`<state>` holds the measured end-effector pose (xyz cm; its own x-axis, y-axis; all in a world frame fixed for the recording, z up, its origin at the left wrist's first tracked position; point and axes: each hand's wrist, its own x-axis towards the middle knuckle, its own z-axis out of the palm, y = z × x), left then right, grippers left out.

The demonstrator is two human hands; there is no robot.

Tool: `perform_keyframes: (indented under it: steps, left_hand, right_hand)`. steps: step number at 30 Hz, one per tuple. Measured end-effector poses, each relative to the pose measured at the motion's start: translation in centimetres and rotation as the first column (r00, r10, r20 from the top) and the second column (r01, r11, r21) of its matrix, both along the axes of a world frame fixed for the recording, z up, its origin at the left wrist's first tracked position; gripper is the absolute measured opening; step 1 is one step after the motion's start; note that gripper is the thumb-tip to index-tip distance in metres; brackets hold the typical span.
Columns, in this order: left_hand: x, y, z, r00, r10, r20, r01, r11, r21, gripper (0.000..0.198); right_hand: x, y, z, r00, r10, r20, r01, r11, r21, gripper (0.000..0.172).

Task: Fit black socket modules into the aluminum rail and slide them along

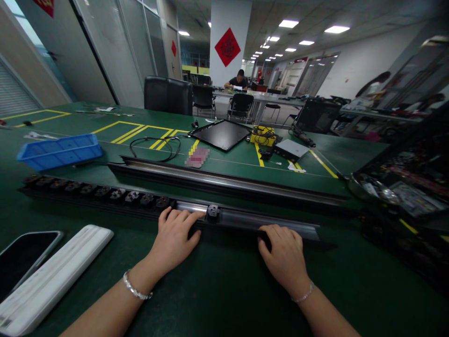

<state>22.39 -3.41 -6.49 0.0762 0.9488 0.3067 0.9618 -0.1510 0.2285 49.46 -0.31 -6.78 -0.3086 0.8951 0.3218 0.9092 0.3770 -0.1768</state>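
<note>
Head view: a long aluminium rail (245, 221) lies crosswise on the green tabletop (224, 290), running side to side. Left hand (174, 238) and right hand (283, 255) hold its near edge, fingers curled over, left hand nearer a black clip (212, 211)

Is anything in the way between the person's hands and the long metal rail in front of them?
Nothing visible: the left hand and right hand both lie directly on the metal rail. A small black clip sits on the rail between them, close to the left hand.
</note>
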Motion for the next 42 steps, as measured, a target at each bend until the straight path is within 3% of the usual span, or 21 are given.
perform_keyframes:
  steps: [42]
  left_hand:
    - [-0.05,0.02,0.45,1.0,-0.012,0.004,0.012,0.999,-0.037,0.039]
  right_hand:
    - [0.0,-0.03,0.12,1.0,0.006,0.011,-0.006,1.0,0.022,0.016]
